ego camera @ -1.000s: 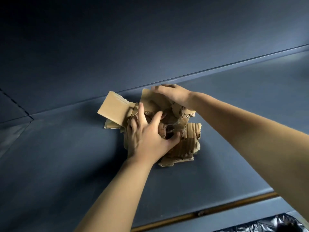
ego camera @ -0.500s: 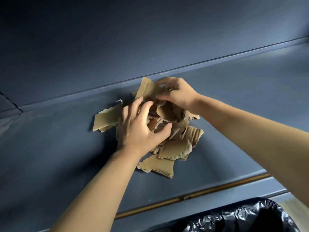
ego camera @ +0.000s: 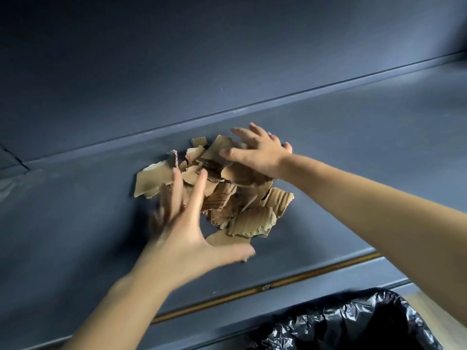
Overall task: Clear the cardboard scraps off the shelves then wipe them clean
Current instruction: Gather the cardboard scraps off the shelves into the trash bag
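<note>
Head view: cardboard scraps (ego camera: 242, 208) sit in one loose heap mid-shelf (ego camera: 75, 218), well back from the front edge. My left hand (ego camera: 187, 236) is at the near-left side of the heap, fingers spread and straight, gripping nothing; it's motion-blurred, so I can't tell whether it touches the scraps. My right hand (ego camera: 262, 157) lies flat over the far-right side, fingers splayed, palm on the top pieces, nothing pinched. A bin with a black bag (ego camera: 341, 324) sits below the shelf front, bottom right. Status, my read: scraps are gathered but none are off the shelf yet, so clearing isn't done. Wiping hasn't started, no cloth in view. Only this one shelf is visible; can't speak for the others.
</note>
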### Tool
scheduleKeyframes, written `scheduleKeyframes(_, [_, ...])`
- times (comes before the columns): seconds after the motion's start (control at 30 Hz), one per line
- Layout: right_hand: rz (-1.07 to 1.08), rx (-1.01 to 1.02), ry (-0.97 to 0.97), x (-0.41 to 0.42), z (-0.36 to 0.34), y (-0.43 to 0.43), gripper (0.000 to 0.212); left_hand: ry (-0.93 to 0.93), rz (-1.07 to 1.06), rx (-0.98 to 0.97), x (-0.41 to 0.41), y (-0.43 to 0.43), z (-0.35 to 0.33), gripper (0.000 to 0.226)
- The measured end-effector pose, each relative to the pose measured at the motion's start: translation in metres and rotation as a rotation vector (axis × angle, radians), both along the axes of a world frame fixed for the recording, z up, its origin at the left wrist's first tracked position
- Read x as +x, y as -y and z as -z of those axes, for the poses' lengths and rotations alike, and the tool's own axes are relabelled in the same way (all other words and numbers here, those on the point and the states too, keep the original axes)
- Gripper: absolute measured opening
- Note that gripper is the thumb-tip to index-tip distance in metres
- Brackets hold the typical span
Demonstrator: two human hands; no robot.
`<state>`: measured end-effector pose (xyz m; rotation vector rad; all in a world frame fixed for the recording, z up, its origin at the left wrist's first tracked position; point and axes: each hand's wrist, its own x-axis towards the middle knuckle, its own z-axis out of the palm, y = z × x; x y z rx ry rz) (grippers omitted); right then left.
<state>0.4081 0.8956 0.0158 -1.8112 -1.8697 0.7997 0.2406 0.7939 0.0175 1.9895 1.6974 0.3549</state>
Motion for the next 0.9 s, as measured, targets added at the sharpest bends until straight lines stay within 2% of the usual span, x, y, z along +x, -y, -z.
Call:
scheduleKeyframes(0.07, [-0.059, 0.019, 0.119, -0.009, 0.007, 0.005, 0.067, -0.156, 0.019, 0.009, 0.008, 0.001, 0.012, 0.136])
scheduleKeyframes(0.2, [-0.14, 0.114, 0.318, -0.015, 0.016, 0.009, 0.059, -0.088, -0.144, 0.039, 0.003, -0.036, 0.015, 0.131])
scheduleKeyframes(0.33, [-0.155, 0.199, 0.339, -0.018, 0.019, 0.014, 0.048, -0.139, -0.076, 0.049, -0.008, -0.064, 0.019, 0.117])
scheduleKeyframes(0.4, [-0.078, 0.207, 0.241, -0.021, 0.017, 0.014, 0.041, -0.138, -0.046, 0.131, -0.004, -0.067, 0.023, 0.104])
scheduleKeyframes(0.53, [0.042, 0.2, -0.076, -0.025, 0.013, 0.014, 0.035, -0.038, -0.055, 0.288, 0.008, -0.067, 0.027, 0.077])
scheduleKeyframes(0.63, [0.03, 0.185, -0.197, -0.024, 0.011, 0.015, 0.023, -0.035, -0.072, 0.366, 0.015, -0.07, 0.028, 0.07])
scheduleKeyframes(0.73, [0.049, 0.186, -0.262, -0.024, 0.013, 0.014, 0.023, 0.047, -0.089, 0.408, 0.019, -0.069, 0.03, 0.072])
scheduleKeyframes(0.83, [0.145, 0.216, -0.507, -0.029, 0.012, 0.014, 0.013, 0.286, -0.071, 0.413, 0.026, -0.069, 0.03, 0.07])
scheduleKeyframes(0.9, [0.229, 0.245, -0.7, -0.029, 0.01, 0.014, 0.018, 0.449, -0.051, 0.448, 0.034, -0.071, 0.03, 0.064])
